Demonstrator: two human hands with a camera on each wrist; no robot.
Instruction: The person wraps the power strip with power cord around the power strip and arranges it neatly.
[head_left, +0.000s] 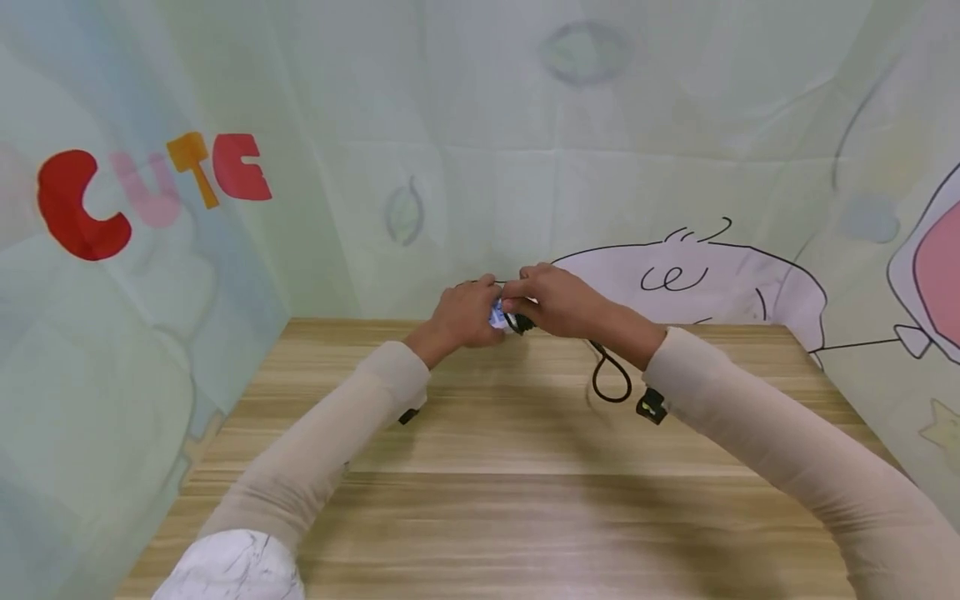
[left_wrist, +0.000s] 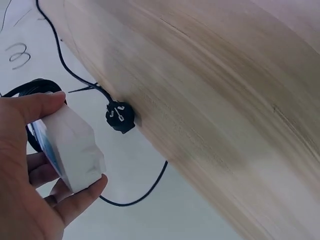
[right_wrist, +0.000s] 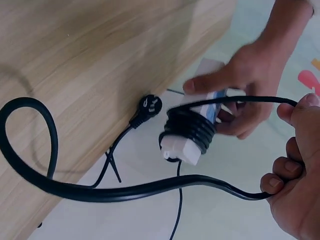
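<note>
My left hand (head_left: 468,315) holds a white box-shaped block (left_wrist: 75,145) with a blue printed face, thumb on one side and fingers on the other. Several turns of black cord (right_wrist: 190,129) are wound around one end of that block. To its right, my right hand (head_left: 562,300) grips the cord, its fingers curled around it. From the coil a taut length runs to this hand, and a loose loop (right_wrist: 100,195) swings out from its lower side. A black three-pin plug (left_wrist: 120,116) on the cord hangs by the table's far edge.
The wood-grain table (head_left: 480,517) spans the area under both arms. Behind its far edge hangs a pale printed curtain (head_left: 465,100), with colored letters at left and a cartoon figure at right. A thin dark cable (right_wrist: 179,205) trails below the block.
</note>
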